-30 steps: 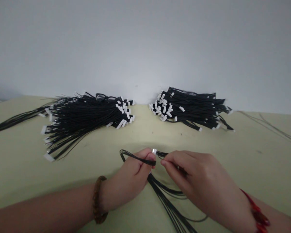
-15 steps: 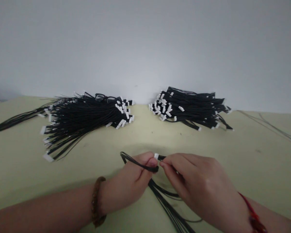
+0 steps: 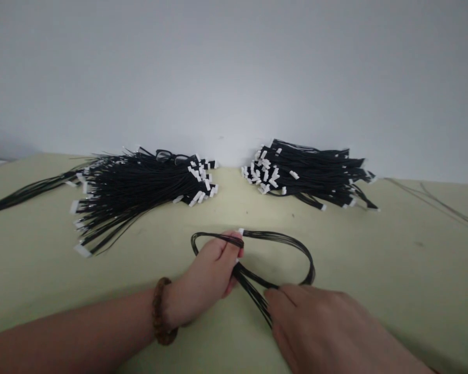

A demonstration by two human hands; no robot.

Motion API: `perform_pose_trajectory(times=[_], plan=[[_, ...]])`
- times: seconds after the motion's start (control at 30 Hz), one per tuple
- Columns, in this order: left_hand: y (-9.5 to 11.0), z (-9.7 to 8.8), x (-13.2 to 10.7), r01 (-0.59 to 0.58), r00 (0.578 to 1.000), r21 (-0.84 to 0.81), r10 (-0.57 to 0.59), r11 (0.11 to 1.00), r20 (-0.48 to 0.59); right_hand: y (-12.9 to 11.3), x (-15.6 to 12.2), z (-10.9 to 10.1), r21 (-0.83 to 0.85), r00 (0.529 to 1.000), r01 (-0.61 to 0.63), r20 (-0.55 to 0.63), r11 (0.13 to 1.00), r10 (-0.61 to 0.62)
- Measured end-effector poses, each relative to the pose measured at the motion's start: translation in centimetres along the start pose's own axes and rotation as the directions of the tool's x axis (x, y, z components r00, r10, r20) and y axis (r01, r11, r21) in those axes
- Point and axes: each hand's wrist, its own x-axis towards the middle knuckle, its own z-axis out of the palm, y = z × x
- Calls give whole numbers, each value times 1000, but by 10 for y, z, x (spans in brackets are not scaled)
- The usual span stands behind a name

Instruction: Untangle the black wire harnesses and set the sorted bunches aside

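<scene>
A thin black cable bundle (image 3: 292,243) with a small white connector lies in a loop on the pale yellow table (image 3: 393,259). My left hand (image 3: 210,275), with a brown bead bracelet at the wrist, is closed on the bundle where the loop crosses, beside the white connector. My right hand (image 3: 320,322) sits nearer to me, its fingers pinched on the cable strands below the crossing. The wide loop arcs out to the right between the two hands.
Two heaps of black cables with white connectors lie at the back by the white wall: a larger one (image 3: 140,187) on the left, a tighter one (image 3: 308,174) on the right. Loose thin wires (image 3: 444,208) trail at the far right.
My right hand has pulled back toward me along the cable, away from the left hand. The cable between the hands has opened into a wide loop.
</scene>
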Motion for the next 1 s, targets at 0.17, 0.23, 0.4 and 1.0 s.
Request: perform_pose_trajectory(times=[0.17, 0.23, 0.4, 1.0], plan=[[-5, -3, -1, -97, 995, 40, 96, 994, 22, -1, 21, 7, 187, 988, -151, 70, 971, 140], [-5, -3, -1, -84, 996, 30, 83, 996, 21, 1, 22, 7, 237, 985, -171, 49, 956, 164], [-1, 0, -1, -27, 999, -14, 28, 1000, 19, 1, 17, 3, 239, 983, -170, -25, 956, 181], [2, 2, 0, 36, 998, 35, -34, 999, -47, 81, 26, -50, 954, 853, 282, -204, -96, 480]])
